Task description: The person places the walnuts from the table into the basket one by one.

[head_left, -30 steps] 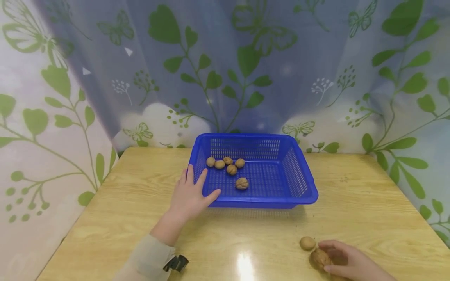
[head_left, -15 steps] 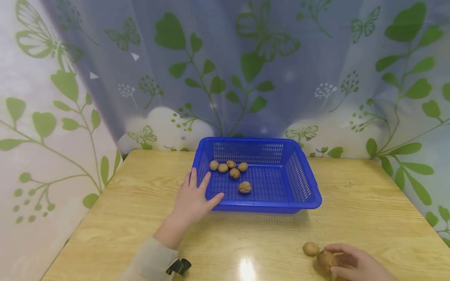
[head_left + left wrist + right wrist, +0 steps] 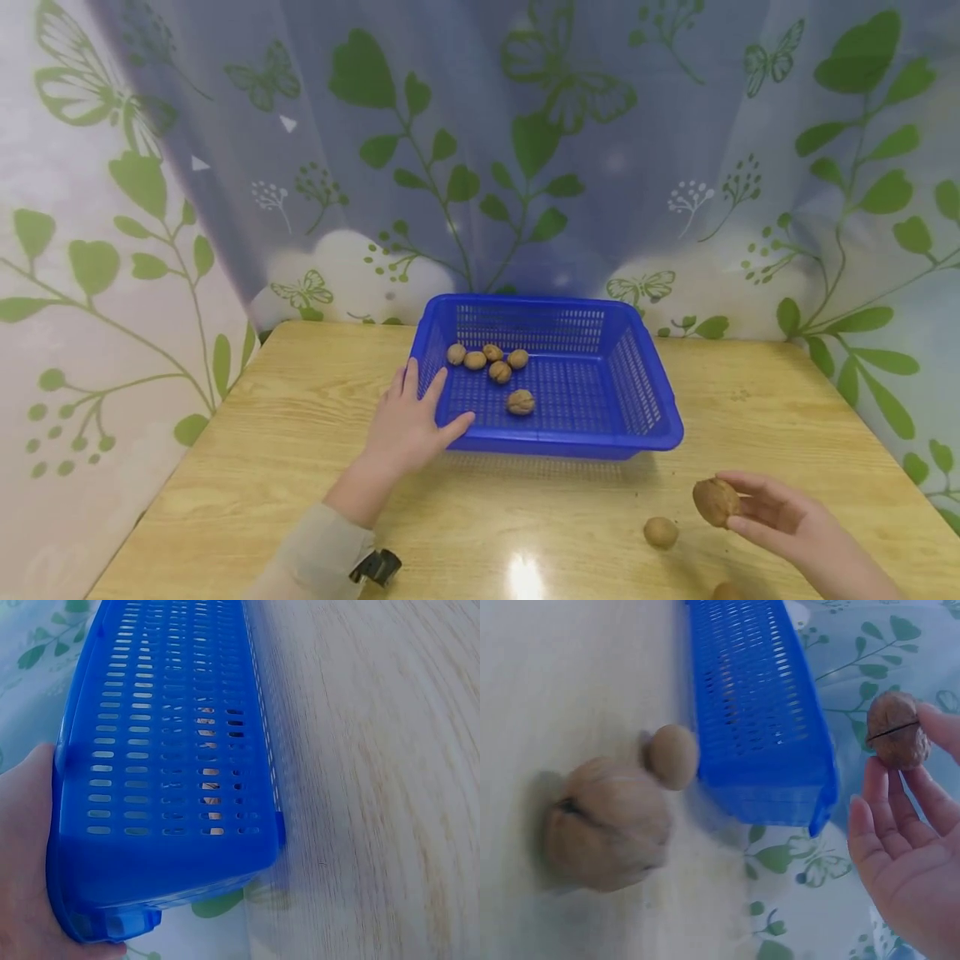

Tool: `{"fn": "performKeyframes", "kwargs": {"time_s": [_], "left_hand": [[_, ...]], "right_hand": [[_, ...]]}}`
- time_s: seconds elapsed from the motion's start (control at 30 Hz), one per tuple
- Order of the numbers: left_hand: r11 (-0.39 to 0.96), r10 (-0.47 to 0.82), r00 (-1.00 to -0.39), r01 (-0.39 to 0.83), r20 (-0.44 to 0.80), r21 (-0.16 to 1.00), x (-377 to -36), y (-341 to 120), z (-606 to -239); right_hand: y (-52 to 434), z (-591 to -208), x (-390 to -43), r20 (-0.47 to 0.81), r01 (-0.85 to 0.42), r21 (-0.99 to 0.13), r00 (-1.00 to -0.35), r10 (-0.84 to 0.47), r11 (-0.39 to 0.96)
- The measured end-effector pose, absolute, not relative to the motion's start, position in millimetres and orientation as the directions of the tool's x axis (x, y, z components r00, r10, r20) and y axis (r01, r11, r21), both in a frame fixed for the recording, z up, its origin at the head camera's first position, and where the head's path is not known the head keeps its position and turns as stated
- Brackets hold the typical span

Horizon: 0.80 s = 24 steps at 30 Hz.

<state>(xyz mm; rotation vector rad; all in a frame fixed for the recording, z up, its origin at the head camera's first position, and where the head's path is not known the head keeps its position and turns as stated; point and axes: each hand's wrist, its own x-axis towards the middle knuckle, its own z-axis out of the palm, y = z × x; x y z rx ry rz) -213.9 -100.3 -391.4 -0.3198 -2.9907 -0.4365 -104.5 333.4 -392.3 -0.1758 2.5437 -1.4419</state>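
Note:
My right hand point(image 3: 806, 529) pinches a brown walnut point(image 3: 714, 502) between thumb and fingertips, raised above the table at the right. The right wrist view shows a dark seam line across this walnut point(image 3: 896, 735). At the left side of a blue plastic basket point(image 3: 555, 440), my left hand point(image 3: 408, 425) rests on the rim with fingers spread. Its palm lies along the basket's edge in the left wrist view. Several walnuts point(image 3: 521, 402) lie in the basket's left half. Below the raised walnut, a smaller, smooth walnut point(image 3: 661, 532) sits on the table, with another walnut point(image 3: 726, 592) at the frame's bottom edge.
The wooden table point(image 3: 247, 433) has a light grain and a bright reflection near the front. A patterned curtain point(image 3: 465, 167) with leaves and butterflies hangs right behind the basket and along both sides. A black strap point(image 3: 377, 567) shows at the left sleeve.
My right hand has lifted the walnut off the table and moved slightly right and away from me. The left hand keeps its place on the basket. The head view has shifted slightly.

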Motion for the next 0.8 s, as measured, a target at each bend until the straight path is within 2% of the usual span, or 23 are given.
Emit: {"fn": "performKeyframes", "kwargs": {"time_s": [0.13, 0.3, 0.8], "left_hand": [[0.936, 0.196, -0.971, 0.227, 0.136, 0.270, -213, -99, -391], [0.941, 0.193, -0.971, 0.224, 0.141, 0.255, -213, -99, -393], [0.939, 0.197, -0.972, 0.224, 0.125, 0.263, -213, -99, -390]], "right_hand": [[331, -381, -105, -0.139, 0.045, -0.851, -0.980, -0.143, 0.523], [322, -372, -113, -0.108, 0.016, -0.836, -0.985, -0.136, 0.548], [280, -347, -169, -0.033, -0.090, -0.863, -0.972, -0.233, 0.497]]}}
